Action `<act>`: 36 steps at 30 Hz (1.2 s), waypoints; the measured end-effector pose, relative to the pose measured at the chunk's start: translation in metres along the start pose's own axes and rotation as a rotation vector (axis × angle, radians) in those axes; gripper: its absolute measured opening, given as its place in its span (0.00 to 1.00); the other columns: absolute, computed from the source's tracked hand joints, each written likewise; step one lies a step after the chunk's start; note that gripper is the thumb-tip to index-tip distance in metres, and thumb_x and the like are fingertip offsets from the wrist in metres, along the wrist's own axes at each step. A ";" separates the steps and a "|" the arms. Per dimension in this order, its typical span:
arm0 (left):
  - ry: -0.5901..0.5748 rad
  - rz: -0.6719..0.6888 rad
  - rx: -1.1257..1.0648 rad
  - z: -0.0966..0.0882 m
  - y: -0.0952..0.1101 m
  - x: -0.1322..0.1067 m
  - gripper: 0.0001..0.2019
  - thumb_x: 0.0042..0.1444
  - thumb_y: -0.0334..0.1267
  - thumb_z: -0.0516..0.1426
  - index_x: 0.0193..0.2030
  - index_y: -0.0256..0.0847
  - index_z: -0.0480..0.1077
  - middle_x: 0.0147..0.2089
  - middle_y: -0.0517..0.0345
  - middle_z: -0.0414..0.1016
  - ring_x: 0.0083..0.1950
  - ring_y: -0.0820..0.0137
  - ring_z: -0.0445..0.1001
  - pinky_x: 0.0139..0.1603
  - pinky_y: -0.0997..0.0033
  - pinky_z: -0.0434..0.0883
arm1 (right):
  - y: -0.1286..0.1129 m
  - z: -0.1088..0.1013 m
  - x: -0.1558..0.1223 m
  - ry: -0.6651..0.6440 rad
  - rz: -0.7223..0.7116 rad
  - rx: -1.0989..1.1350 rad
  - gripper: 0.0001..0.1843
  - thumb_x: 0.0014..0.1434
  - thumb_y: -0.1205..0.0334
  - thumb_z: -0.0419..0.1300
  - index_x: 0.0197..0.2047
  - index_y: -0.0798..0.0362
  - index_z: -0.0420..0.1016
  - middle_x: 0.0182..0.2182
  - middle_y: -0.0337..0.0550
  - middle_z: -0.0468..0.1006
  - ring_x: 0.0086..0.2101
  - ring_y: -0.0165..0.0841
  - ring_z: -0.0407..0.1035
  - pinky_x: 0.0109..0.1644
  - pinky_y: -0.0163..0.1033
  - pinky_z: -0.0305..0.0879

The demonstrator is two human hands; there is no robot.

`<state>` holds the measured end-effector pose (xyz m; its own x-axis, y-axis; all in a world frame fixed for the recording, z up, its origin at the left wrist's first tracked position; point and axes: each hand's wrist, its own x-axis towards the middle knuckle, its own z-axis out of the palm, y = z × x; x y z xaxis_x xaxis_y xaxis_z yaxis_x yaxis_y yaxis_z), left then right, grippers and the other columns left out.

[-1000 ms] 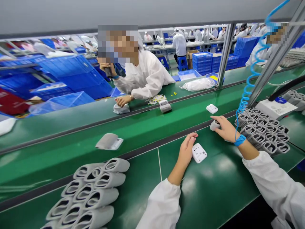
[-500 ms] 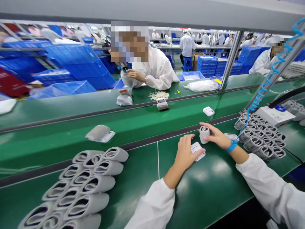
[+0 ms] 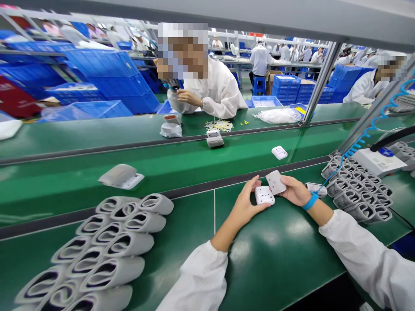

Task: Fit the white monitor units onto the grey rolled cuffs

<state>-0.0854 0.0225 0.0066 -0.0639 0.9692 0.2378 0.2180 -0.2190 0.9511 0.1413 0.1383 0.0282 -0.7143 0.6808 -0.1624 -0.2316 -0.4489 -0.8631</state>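
Note:
My left hand (image 3: 244, 206) holds a white square plastic housing (image 3: 264, 195) with small dark slots, thumb along its near edge and fingers at its far left side. In my right hand (image 3: 295, 192) is a grey rolled cuff (image 3: 275, 182), tilted so that a flat face with small holes shows. The cuff is just above and to the right of the housing; whether they touch I cannot tell. A blue wristband (image 3: 311, 201) circles my right wrist. Behind that wrist another white-and-grey unit (image 3: 317, 190) lies on the green bench (image 3: 279, 250).
Rolled grey cuffs (image 3: 129, 242) stand in rows at left, and more cuffs (image 3: 363, 185) at right beside a white box (image 3: 378, 162). On the green belt (image 3: 181, 164) lie a cuffed unit (image 3: 121, 175), another (image 3: 214, 139) and a white housing (image 3: 279, 152). A blue coiled cord (image 3: 366, 129) hangs right. A co-worker (image 3: 220, 84) sits opposite.
My right hand has turned the cuff from upright to its flat holed face and brought it close to the housing. My left hand has lifted and tilted the housing. Units on the belt have shifted left.

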 end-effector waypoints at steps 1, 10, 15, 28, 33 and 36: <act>0.012 -0.002 -0.029 0.000 0.000 0.000 0.51 0.50 0.46 0.79 0.79 0.51 0.63 0.72 0.41 0.74 0.72 0.45 0.75 0.77 0.38 0.66 | 0.001 0.000 0.000 0.006 0.002 0.007 0.27 0.61 0.47 0.77 0.57 0.53 0.86 0.50 0.50 0.88 0.49 0.45 0.82 0.60 0.52 0.78; 0.257 -0.032 -0.455 0.014 0.002 0.003 0.35 0.58 0.51 0.75 0.69 0.48 0.73 0.74 0.42 0.73 0.74 0.48 0.74 0.72 0.48 0.74 | 0.003 0.006 0.001 -0.051 0.037 -0.014 0.29 0.61 0.48 0.77 0.61 0.52 0.85 0.54 0.51 0.88 0.52 0.44 0.82 0.62 0.51 0.77; 0.386 -0.151 -0.698 0.028 0.001 0.003 0.27 0.63 0.59 0.69 0.60 0.43 0.78 0.64 0.44 0.82 0.68 0.51 0.78 0.72 0.49 0.72 | 0.003 0.004 0.003 -0.047 0.055 -0.077 0.31 0.60 0.50 0.79 0.62 0.53 0.84 0.56 0.53 0.87 0.52 0.43 0.82 0.60 0.48 0.78; 0.250 -0.193 -0.877 0.027 0.000 0.002 0.37 0.64 0.62 0.68 0.72 0.44 0.69 0.69 0.40 0.80 0.72 0.49 0.76 0.73 0.47 0.70 | -0.001 0.011 0.000 -0.106 0.067 -0.227 0.29 0.59 0.52 0.80 0.61 0.51 0.84 0.57 0.49 0.86 0.51 0.41 0.80 0.55 0.42 0.77; 0.162 -0.237 -0.883 0.031 0.002 0.000 0.39 0.64 0.64 0.67 0.75 0.45 0.69 0.71 0.42 0.78 0.72 0.48 0.76 0.73 0.49 0.71 | 0.001 0.014 0.000 -0.137 0.039 -0.261 0.29 0.59 0.50 0.79 0.61 0.50 0.84 0.58 0.50 0.86 0.52 0.43 0.81 0.58 0.46 0.77; 0.156 -0.218 -0.857 0.032 0.001 -0.001 0.40 0.64 0.67 0.65 0.75 0.46 0.69 0.73 0.42 0.76 0.73 0.48 0.75 0.74 0.48 0.70 | 0.003 0.016 0.001 -0.121 0.023 -0.277 0.30 0.59 0.50 0.80 0.61 0.50 0.84 0.58 0.50 0.86 0.52 0.43 0.81 0.57 0.46 0.78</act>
<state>-0.0539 0.0249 0.0015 -0.1636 0.9865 -0.0002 -0.6125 -0.1015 0.7840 0.1297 0.1285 0.0329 -0.7943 0.5912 -0.1395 -0.0377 -0.2771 -0.9601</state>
